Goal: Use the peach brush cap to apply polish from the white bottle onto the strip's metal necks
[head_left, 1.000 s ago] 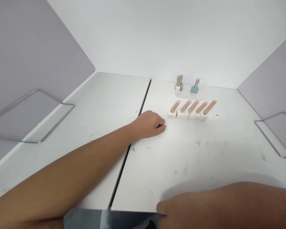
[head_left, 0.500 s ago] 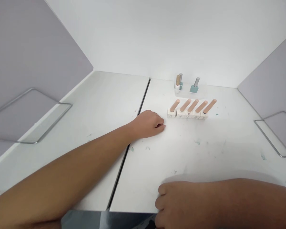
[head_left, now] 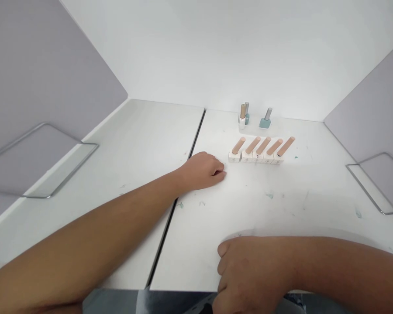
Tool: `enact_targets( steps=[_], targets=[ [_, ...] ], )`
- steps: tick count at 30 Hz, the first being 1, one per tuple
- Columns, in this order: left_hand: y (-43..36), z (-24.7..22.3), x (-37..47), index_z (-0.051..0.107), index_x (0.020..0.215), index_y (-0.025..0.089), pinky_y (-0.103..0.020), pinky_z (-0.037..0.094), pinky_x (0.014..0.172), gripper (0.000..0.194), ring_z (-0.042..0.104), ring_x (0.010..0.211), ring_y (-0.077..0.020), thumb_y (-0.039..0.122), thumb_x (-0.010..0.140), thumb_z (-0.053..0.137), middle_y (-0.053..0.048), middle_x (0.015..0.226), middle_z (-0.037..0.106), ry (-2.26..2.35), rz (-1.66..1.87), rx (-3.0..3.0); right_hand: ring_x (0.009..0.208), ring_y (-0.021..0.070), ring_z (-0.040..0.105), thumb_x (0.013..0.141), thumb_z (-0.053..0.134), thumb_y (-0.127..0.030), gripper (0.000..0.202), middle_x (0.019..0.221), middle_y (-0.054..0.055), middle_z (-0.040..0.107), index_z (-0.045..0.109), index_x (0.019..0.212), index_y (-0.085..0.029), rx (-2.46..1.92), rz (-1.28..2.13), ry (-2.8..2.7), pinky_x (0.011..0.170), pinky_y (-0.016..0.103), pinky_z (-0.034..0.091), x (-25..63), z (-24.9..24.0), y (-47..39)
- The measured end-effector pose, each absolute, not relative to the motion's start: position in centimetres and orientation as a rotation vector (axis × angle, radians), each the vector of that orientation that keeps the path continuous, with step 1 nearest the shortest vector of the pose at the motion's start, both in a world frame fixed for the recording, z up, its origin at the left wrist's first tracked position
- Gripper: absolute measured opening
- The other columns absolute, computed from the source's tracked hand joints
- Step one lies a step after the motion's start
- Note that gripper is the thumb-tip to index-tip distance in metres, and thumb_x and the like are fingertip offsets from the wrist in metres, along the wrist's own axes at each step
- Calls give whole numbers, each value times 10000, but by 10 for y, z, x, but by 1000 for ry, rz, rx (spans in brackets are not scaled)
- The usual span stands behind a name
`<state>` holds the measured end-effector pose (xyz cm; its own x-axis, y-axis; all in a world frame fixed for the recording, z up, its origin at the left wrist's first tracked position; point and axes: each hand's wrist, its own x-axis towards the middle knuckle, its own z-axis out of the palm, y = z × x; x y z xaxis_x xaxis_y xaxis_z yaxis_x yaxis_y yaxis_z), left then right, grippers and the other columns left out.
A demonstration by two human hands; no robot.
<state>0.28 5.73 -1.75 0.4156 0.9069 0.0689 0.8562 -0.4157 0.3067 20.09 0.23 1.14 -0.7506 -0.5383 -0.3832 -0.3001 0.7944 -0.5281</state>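
My left hand (head_left: 205, 171) rests on the white table, its fingers curled into a loose fist with nothing visible in them. It lies just left of and in front of a row of several white square bottles (head_left: 257, 158) with tilted-looking pink caps. My right hand (head_left: 240, 272) is at the table's front edge, knuckles to the left and fingers folded under; whatever its palm may hold is hidden. Behind the row, a clear tray (head_left: 253, 130) bears a white bottle with a tan cap (head_left: 242, 117) and two teal bottles with silver caps, one of them (head_left: 265, 123) standing apart.
A dark seam (head_left: 196, 135) runs across the white table (head_left: 157, 131). Metal wire frames stand at the left (head_left: 65, 174) and right (head_left: 367, 189), by the grey side panels. Small teal smears mark the surface. A white wall closes off the back.
My right hand and forearm have moved slightly up and forward onto the table. My left hand stays in place. The view has shifted a little.
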Motion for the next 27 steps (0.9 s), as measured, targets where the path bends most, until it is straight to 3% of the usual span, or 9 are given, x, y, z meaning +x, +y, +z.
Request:
enact_targets(
  steps=[9, 27],
  targets=[
    [58, -18, 2, 217, 547, 181, -298, 279, 548, 361, 259, 457, -97, 219, 817, 454, 42, 463, 268, 1544, 342, 2455, 721, 151, 504, 912, 422, -236, 129, 953, -21, 691, 424, 785, -210, -648, -539, 2333, 815, 374, 344, 198, 30, 1],
    [57, -18, 1, 215, 557, 181, -298, 286, 557, 365, 264, 463, -101, 234, 830, 450, 41, 469, 269, 1558, 320, 2458, 779, 157, 581, 896, 459, -211, 69, 939, -13, 713, 524, 873, -206, -637, -550, 2379, 820, 371, 349, 199, 30, 2]
  ],
)
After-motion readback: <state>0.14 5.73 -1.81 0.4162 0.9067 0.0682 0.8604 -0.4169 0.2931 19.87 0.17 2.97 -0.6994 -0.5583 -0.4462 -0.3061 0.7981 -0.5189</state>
